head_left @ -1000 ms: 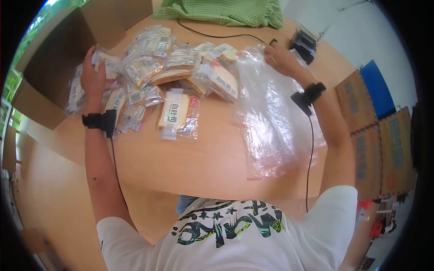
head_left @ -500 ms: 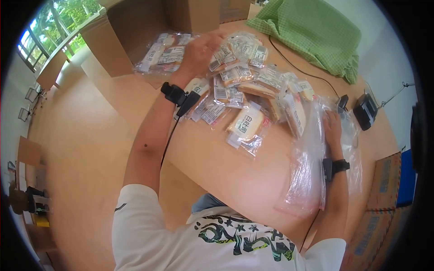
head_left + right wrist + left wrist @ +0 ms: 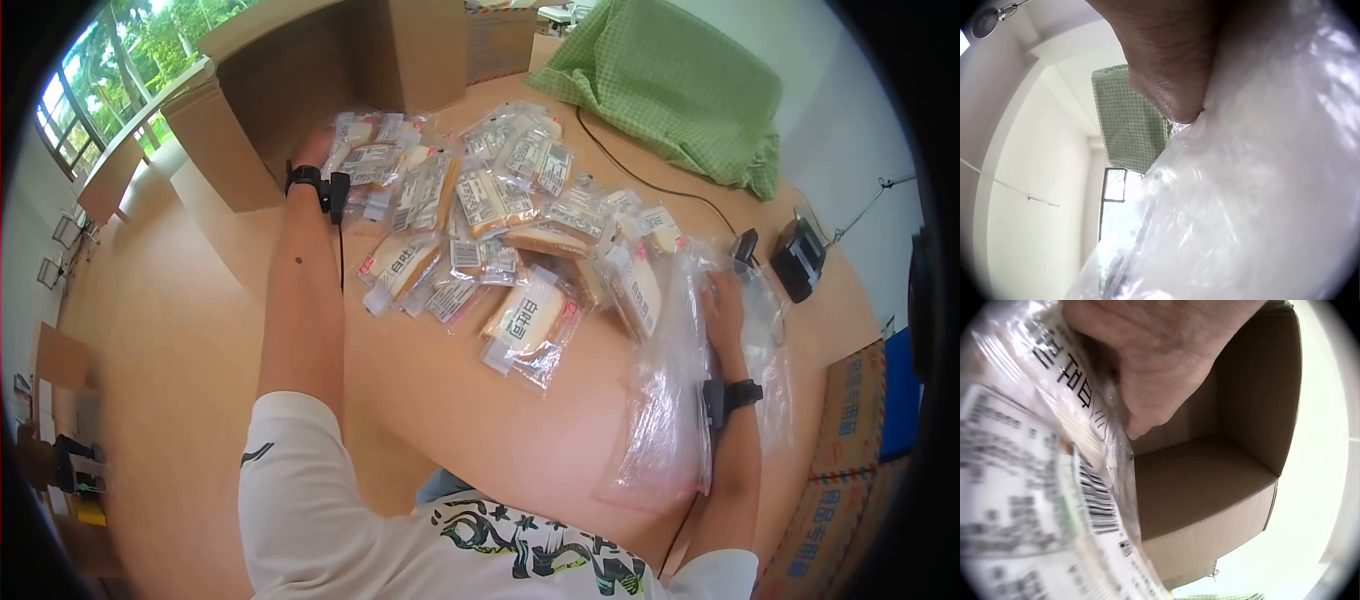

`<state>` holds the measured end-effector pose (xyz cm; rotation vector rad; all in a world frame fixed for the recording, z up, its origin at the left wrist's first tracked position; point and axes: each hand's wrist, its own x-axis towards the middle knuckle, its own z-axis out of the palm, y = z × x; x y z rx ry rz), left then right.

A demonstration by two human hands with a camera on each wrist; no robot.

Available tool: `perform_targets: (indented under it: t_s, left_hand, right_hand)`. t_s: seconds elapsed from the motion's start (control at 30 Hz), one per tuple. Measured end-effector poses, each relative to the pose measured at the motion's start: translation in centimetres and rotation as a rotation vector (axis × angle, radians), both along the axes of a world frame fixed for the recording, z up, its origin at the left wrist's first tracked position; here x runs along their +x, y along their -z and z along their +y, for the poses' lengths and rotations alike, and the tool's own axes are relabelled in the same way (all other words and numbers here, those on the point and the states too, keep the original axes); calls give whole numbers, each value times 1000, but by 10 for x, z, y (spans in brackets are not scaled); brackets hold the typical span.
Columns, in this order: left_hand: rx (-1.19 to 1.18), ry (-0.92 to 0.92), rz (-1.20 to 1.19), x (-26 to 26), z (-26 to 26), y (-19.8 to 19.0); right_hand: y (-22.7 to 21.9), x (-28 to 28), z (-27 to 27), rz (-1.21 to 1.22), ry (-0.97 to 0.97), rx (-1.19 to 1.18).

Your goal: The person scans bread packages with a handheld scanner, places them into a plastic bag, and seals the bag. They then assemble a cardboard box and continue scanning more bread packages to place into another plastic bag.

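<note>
In the head view my left hand [image 3: 315, 148] is at the left edge of the packets, beside the carton. The left wrist view shows this hand [image 3: 1160, 359] gripping a clear-wrapped bread packet [image 3: 1075, 378], its fingers partly hidden. Other bread packets [image 3: 495, 200] lie heaped right of it, some overlapping. My right hand [image 3: 725, 310] holds a large clear plastic bag [image 3: 665, 385], which spreads on both sides of the forearm. In the right wrist view the hand [image 3: 1169, 69] is against the bag [image 3: 1241, 187], with its fingertips mostly hidden.
An open cardboard carton [image 3: 215, 135] lies at the back left. Behind the packets is a green checked cloth [image 3: 670, 95]. A black device [image 3: 798, 255] and a cable are at the right, and printed boxes [image 3: 845, 420] stand beyond the table edge.
My left hand has moved left from above the heap to the packets by the carton. More packets show at the heap's left side. My right hand stays at the bag.
</note>
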<state>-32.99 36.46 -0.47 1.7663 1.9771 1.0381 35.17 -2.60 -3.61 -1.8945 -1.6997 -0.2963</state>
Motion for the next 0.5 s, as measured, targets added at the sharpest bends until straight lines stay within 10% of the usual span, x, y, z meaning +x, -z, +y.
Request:
perform_targets:
  t_s: [0.17, 0.5]
  left_hand:
    - [-58, 122, -612, 14, -10, -14]
    - [24, 446, -980, 19, -16, -44]
  right_hand:
    - [-4, -6, 0, 12, 17, -4]
    - [-3, -8, 1, 62, 7, -8]
